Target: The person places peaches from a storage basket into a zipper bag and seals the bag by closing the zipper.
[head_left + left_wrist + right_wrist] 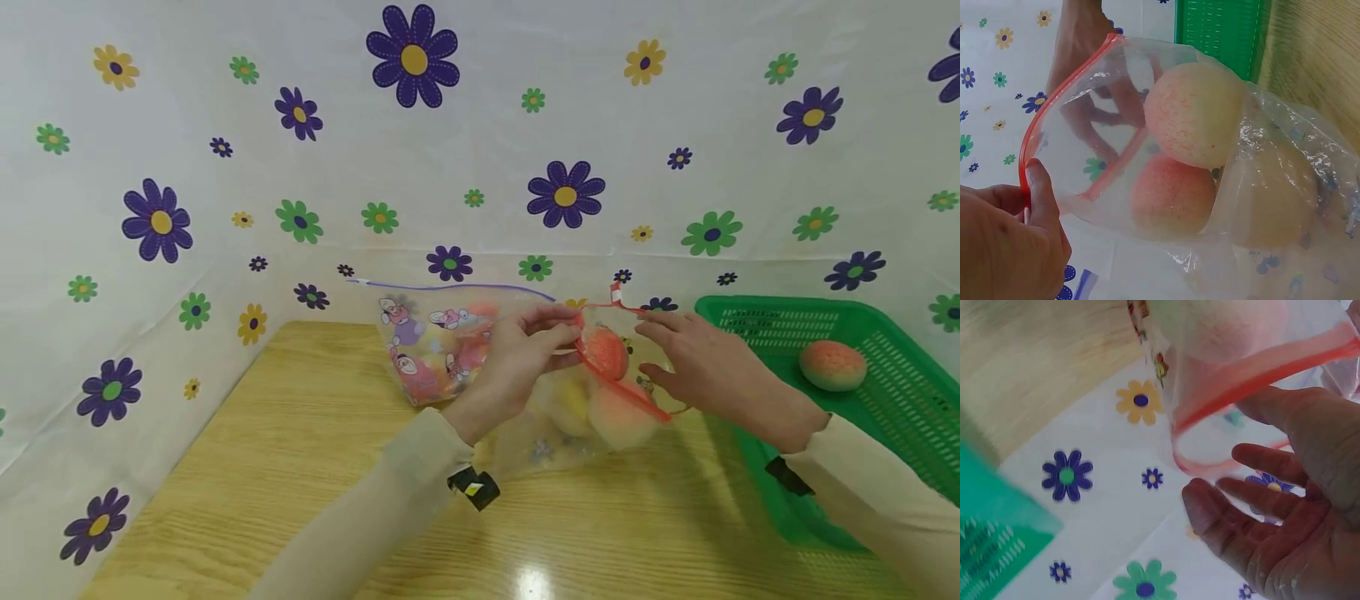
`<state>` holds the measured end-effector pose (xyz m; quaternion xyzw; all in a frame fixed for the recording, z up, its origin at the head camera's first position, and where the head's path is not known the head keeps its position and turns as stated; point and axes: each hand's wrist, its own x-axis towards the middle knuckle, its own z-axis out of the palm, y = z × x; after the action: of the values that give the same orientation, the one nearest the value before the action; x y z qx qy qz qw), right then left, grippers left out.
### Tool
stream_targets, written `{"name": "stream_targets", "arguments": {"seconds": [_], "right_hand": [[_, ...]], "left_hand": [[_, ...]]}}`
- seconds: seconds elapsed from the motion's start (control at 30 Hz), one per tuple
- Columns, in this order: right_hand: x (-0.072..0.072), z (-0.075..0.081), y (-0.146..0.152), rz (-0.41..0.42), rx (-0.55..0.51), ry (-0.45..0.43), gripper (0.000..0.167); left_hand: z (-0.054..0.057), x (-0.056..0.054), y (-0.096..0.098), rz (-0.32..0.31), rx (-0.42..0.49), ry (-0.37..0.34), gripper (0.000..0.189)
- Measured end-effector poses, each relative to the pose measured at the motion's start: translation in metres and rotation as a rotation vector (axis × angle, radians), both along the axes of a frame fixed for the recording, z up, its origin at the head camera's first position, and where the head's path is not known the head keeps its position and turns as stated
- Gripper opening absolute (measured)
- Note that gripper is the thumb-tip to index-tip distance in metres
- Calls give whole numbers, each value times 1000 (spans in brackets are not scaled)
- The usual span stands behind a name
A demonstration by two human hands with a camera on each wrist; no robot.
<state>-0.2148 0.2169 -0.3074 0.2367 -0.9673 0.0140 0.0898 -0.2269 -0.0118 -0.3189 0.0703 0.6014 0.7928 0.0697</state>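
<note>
A clear zip bag with a red zip rim stands on the table, its mouth spread wide. Several peaches show inside it, pink and pale yellow. My left hand pinches the red rim at the left of the mouth between thumb and fingers. At the right of the mouth is my right hand, fingers apart and loosely bent, with nothing gripped. In the right wrist view its thumb and fingertips lie close to the red rim; whether they touch it I cannot tell.
A green basket stands at the right with one peach in it. Behind my left hand lies another patterned bag with a blue-purple zip, filled with reddish and yellow things. A flowered cloth hangs behind the wooden table.
</note>
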Motion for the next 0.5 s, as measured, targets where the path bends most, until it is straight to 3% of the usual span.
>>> {"name": "stream_targets", "arguments": {"seconds": [0.27,0.5], "right_hand": [[-9,7,46,-2,-70,8,34],[-33,11,109,-121,-29,-128,40]], "left_hand": [[1,-3,-5,24,18,-17,27],[-1,-5,-6,27,29,-26,27]]}}
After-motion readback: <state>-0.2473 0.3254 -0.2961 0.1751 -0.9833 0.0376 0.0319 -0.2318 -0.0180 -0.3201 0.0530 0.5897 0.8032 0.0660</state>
